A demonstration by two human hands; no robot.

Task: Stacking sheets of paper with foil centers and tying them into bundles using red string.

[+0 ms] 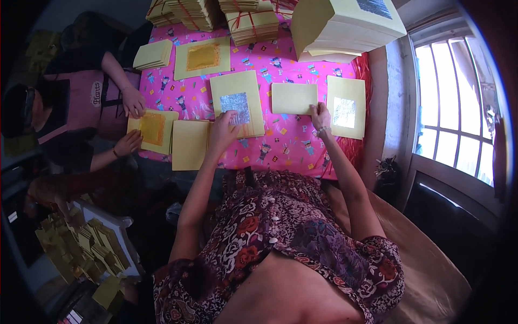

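Observation:
My right hand (320, 116) pinches the lower right corner of a plain, pale yellow paper (294, 98) that lies wider than tall, possibly folded. To the right of that hand sits another yellow paper (346, 129) with a silver foil square (344, 111). My left hand (222, 130) rests with its fingers apart on the lower left part of a yellow paper stack (237, 81). Its fingertips touch the silver foil square (234, 102) on the top sheet. A plain yellow paper (190, 144) lies just left of that hand, near the table's front edge.
Tied bundles of yellow paper (251, 24) and a tall paper stack (345, 38) line the back of the pink patterned tablecloth (275, 154). At left a co-worker's hands (132, 121) hold a gold-foil paper (152, 129). A barred window (458, 97) is at right.

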